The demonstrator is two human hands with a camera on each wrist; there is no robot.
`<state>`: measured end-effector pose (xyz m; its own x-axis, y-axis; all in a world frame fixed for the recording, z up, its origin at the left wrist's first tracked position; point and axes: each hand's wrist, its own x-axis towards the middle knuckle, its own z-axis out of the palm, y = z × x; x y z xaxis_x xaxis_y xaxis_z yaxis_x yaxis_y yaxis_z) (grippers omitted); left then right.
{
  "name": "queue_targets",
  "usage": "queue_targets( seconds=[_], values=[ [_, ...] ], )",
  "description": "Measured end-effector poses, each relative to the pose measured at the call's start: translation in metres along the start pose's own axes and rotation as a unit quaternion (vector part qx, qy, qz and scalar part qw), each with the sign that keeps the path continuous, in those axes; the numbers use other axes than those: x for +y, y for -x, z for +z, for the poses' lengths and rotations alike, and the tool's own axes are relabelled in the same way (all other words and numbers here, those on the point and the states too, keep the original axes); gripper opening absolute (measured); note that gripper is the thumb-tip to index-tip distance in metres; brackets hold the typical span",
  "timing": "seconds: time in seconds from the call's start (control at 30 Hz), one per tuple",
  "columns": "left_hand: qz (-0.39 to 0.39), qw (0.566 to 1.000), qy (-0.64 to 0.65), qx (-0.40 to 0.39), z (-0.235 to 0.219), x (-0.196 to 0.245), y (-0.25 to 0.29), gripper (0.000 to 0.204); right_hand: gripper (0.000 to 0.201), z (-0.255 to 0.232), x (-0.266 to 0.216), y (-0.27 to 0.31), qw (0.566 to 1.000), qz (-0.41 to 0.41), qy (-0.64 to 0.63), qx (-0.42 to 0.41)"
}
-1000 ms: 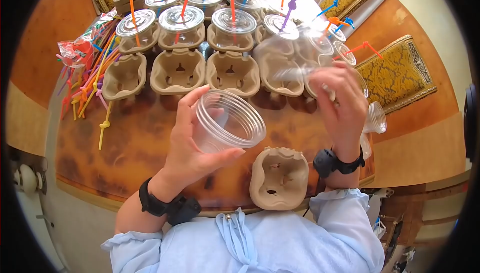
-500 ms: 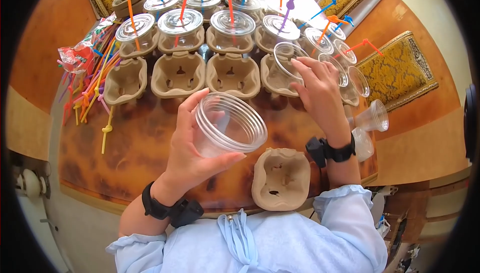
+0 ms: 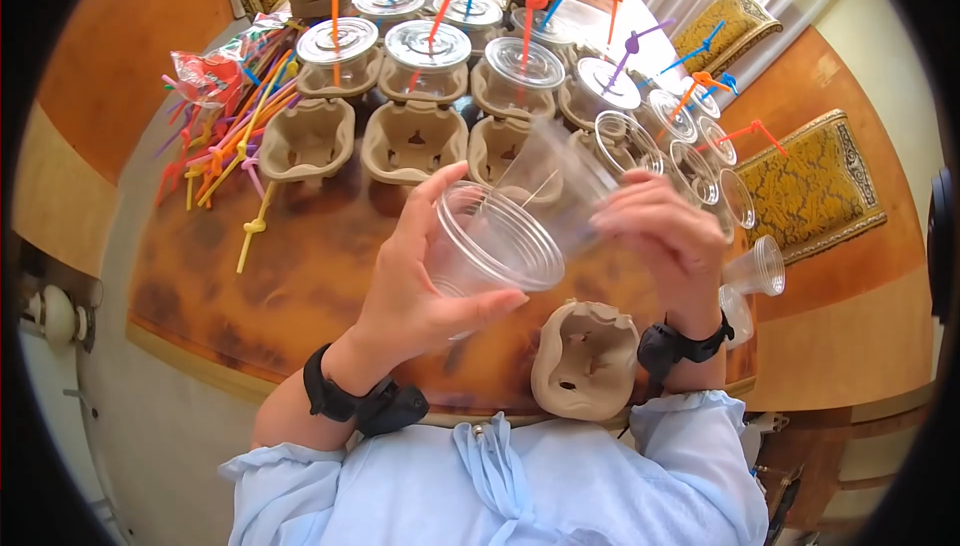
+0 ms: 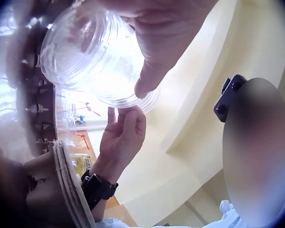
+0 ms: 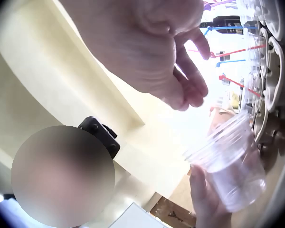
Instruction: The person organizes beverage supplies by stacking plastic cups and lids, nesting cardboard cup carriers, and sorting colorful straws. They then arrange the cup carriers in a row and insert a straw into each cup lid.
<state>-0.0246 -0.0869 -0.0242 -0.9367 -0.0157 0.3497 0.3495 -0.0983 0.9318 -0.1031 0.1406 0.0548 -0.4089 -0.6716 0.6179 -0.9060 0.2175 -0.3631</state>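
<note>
Left hand (image 3: 420,296) grasps clear cup (image 3: 490,241), thumb and fingers only. Right hand (image 3: 655,231) pinches lid (image 3: 560,181) at cup's 1 o'clock. Risk: misaligned press buckles thin wall, cup slips onto bench (image 3: 300,256).

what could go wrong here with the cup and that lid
The left hand grips the clear cup tilted in mid-air while the right hand brings a blurred lid to its rim; the lid may seat crooked or slip. Squeezing could buckle the thin cup. The loose cups lie at the table edge, easily knocked off.
</note>
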Motion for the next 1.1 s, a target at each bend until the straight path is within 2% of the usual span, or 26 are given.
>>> queue_targets(
  seconds=[0.07,0.17,0.3,0.43,0.53,0.63,0.73,0.77,0.83,0.93,0.97,1.07,1.1],
  values=[
    [-0.036,0.999,-0.007,0.021,-0.004,0.014,0.0,0.1,0.011,-0.002,0.008,-0.006,0.992,-0.024,0.105,0.072],
    [-0.036,0.998,-0.002,0.041,-0.014,0.015,0.002,0.101,0.01,0.005,0.026,-0.021,0.976,-0.046,0.197,0.075],
    [-0.047,0.996,0.029,0.065,-0.027,0.02,0.009,0.102,0.011,0.022,0.045,-0.025,0.964,-0.063,0.257,0.019],
    [-0.076,0.995,0.038,0.06,-0.035,0.014,0.007,0.1,0.012,0.032,0.057,-0.024,0.966,-0.041,0.251,-0.034],
    [-0.051,0.998,0.023,0.024,-0.036,0.01,0.008,0.098,0.018,0.031,0.06,-0.021,0.956,0.011,0.25,-0.152],
    [-0.031,0.999,0.023,0.034,-0.037,0.007,0.008,0.097,0.032,0.037,0.043,-0.023,0.95,-0.019,0.298,-0.091],
    [-0.042,0.997,0.049,0.036,-0.038,0.012,0.009,0.097,0.042,0.025,-0.001,-0.039,0.974,-0.045,0.169,-0.144],
    [-0.035,0.998,0.051,0.032,-0.038,0.013,0.01,0.097,0.04,0.025,-0.014,-0.043,0.976,-0.039,0.112,-0.184],
    [-0.02,0.998,0.056,0.021,-0.038,0.015,0.011,0.097,0.035,0.03,-0.033,-0.049,0.965,-0.026,0.001,-0.26],
    [-0.017,0.998,0.061,0.016,-0.041,0.019,0.012,0.097,0.028,0.035,-0.038,-0.056,0.946,-0.069,-0.049,-0.314],
    [-0.012,0.998,0.068,0.015,-0.042,0.019,0.012,0.097,0.017,0.036,-0.04,-0.059,0.957,-0.064,-0.065,-0.277],
    [-0.017,0.995,0.093,0.02,-0.044,0.017,0.012,0.095,0.011,0.03,-0.037,-0.071,0.961,-0.021,-0.106,-0.253],
    [-0.034,0.994,0.105,0.026,-0.045,0.018,0.013,0.095,0.008,0.029,-0.037,-0.076,0.975,-0.034,-0.096,-0.196]
  ],
)
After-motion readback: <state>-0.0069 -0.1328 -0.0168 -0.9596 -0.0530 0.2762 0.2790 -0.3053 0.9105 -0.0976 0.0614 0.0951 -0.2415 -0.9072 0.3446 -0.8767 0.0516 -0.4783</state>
